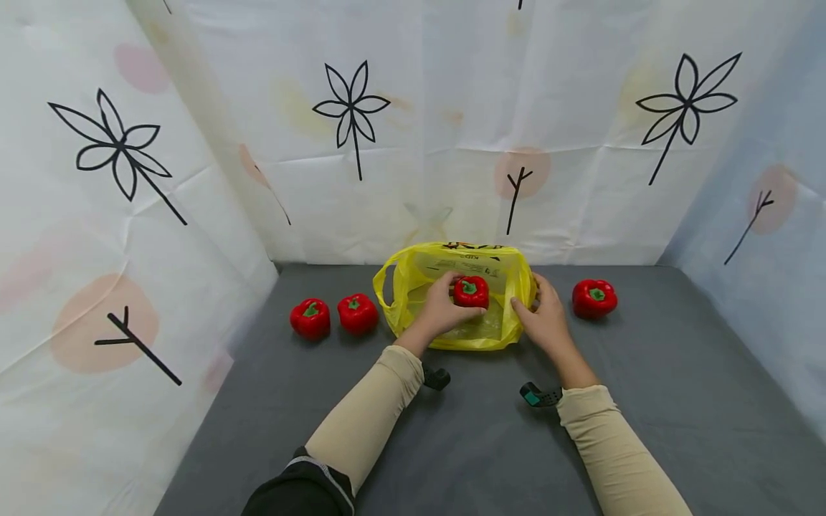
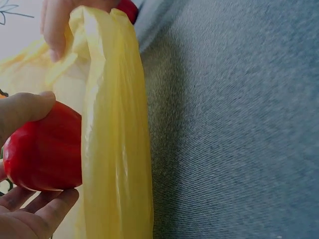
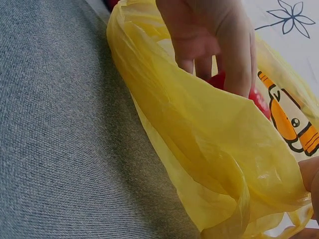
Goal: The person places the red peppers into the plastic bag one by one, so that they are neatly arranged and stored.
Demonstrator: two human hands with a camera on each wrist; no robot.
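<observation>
A red bell pepper (image 1: 471, 292) with a green stem is gripped between the thumb and fingers of my left hand (image 1: 441, 309), at the mouth of a yellow plastic bag (image 1: 413, 276). In the left wrist view the bag's near edge (image 2: 117, 124) partly covers the pepper (image 2: 45, 149). My right hand (image 1: 545, 315) pinches the bag's right rim, thumb inside and fingers outside. The right wrist view shows the left hand (image 3: 219, 40) reaching down into the bag (image 3: 199, 134), with the pepper (image 3: 259, 102) mostly hidden behind its fingers.
Two red bell peppers, one (image 1: 310, 319) farther left and another (image 1: 358, 314) beside the bag, lie on the grey cloth-covered table (image 1: 477, 444). One more pepper (image 1: 594, 299) sits to the right. A white patterned curtain (image 1: 419, 179) hangs behind the table.
</observation>
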